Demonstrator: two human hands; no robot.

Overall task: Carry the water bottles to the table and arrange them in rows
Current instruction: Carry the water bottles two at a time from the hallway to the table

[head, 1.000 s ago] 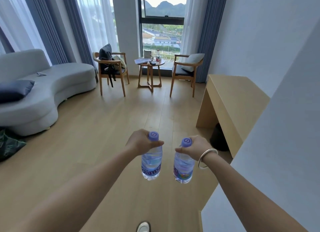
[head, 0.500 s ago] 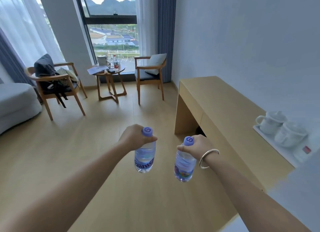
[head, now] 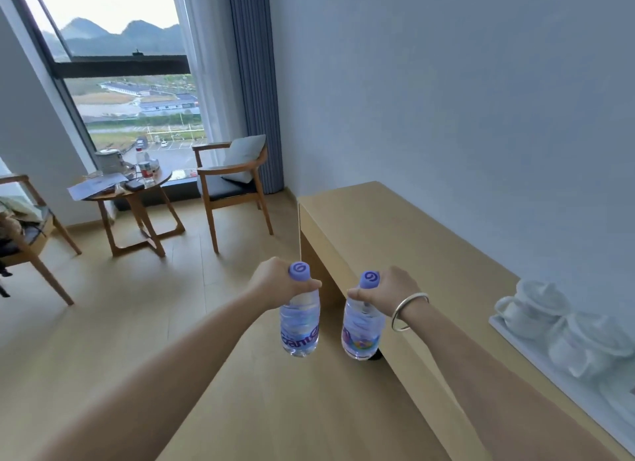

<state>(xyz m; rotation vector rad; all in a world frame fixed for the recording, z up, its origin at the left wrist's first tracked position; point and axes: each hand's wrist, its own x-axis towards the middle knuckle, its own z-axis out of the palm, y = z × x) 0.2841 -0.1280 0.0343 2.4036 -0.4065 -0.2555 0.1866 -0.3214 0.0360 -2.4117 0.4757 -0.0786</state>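
Note:
My left hand [head: 276,283] grips the neck of a clear water bottle [head: 300,323] with a purple cap and blue label, held upright over the wooden floor. My right hand [head: 386,290], with a silver bangle on its wrist, grips a second purple-capped bottle [head: 362,326] the same way, just off the front edge of the long light-wood table [head: 395,240] against the right wall. Both bottles hang side by side in the air, a little apart.
A white tray [head: 563,368] with white cups and a teapot sits at the table's near right end. A wooden armchair [head: 232,182] and a small round side table [head: 137,203] with clutter stand by the window. Another chair [head: 24,233] is at the far left.
The view has swung right and moved closer to the long table, which now fills the right side. Both hands still carry their bottles, now next to the table's front edge.

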